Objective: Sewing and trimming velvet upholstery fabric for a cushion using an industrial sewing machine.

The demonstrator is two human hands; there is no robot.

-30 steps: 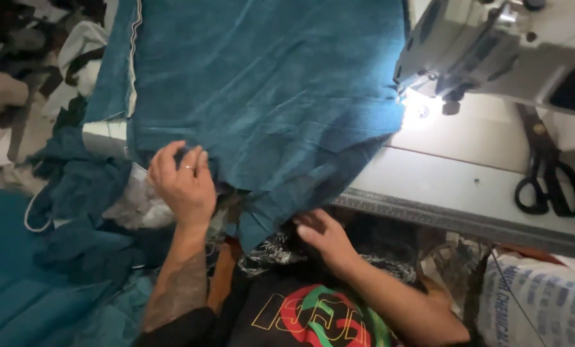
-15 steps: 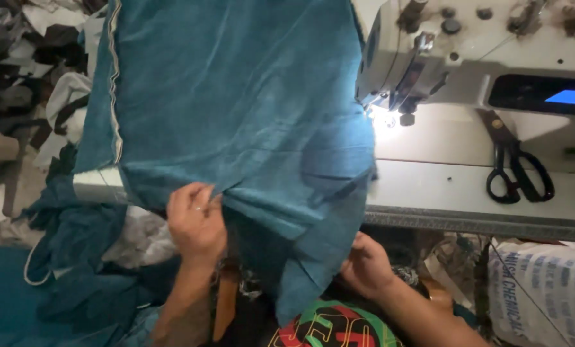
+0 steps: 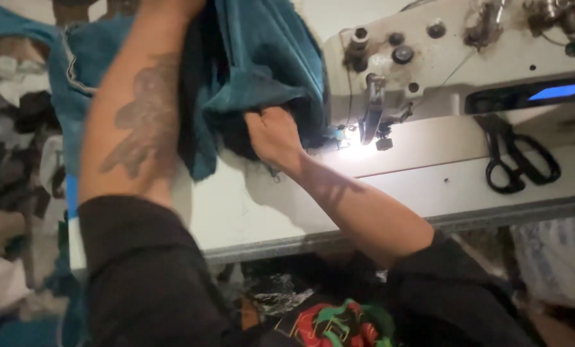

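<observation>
A large teal fabric (image 3: 262, 58) is bunched and lifted above the white sewing table (image 3: 249, 212), hanging down just left of the sewing machine. My right hand (image 3: 271, 136) is closed on a lower fold of the fabric, close to the lit needle area (image 3: 371, 128). My tattooed left forearm (image 3: 133, 115) reaches up along the cloth. The left hand itself is cut off by the top edge of the picture.
A white industrial sewing machine (image 3: 467, 58) with a small blue screen fills the upper right. Black scissors (image 3: 522, 164) lie on the table to its right. More cloth is piled at the left (image 3: 17, 128), and a white sack (image 3: 557, 257) sits below the table at the right.
The fabric lay spread over the table with both hands at its near edge. Both arms have since gone up and forward, gathering and lifting it toward the machine; the view moved in closer.
</observation>
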